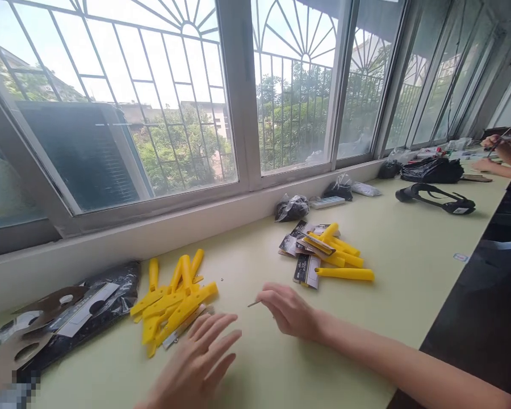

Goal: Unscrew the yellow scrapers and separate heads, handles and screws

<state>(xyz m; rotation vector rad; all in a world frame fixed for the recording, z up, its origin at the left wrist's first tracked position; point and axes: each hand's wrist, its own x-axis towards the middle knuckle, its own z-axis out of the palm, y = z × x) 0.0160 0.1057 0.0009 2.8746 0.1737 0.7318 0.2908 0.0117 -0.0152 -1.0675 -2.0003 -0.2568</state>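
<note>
My left hand (198,360) hovers flat over the pale green table (409,255), fingers stretched out, its tips close to a pile of bare yellow plastic scrapers (174,298). My right hand (289,311) rests on the table to the right of that pile, fingers pinched on a small thin metal piece (254,304) that sticks out to the left. A second pile of yellow scrapers with printed card labels (323,253) lies further back on the right.
Black plastic bags with cardboard cut-outs (63,318) lie at the left. Small bags (292,209) and a white strip (327,202) sit by the window sill. A black headset-like object (436,199) and another person's hands (500,153) are far right.
</note>
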